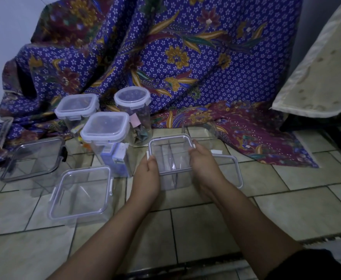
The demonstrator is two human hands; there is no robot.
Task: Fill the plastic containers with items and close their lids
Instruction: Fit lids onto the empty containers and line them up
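Clear container (170,156) clasped by left hand (147,175), right hand (204,163).

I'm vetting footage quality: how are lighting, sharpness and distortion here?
Head view: dim, bluish light; the clear container gripped by the left hand and right hand barely stands out; floor tile lines bow from the wide lens; cloth looks soft.

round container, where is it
Head view: the round container stands at the back by the patterned cloth, right of the far lidded square container.
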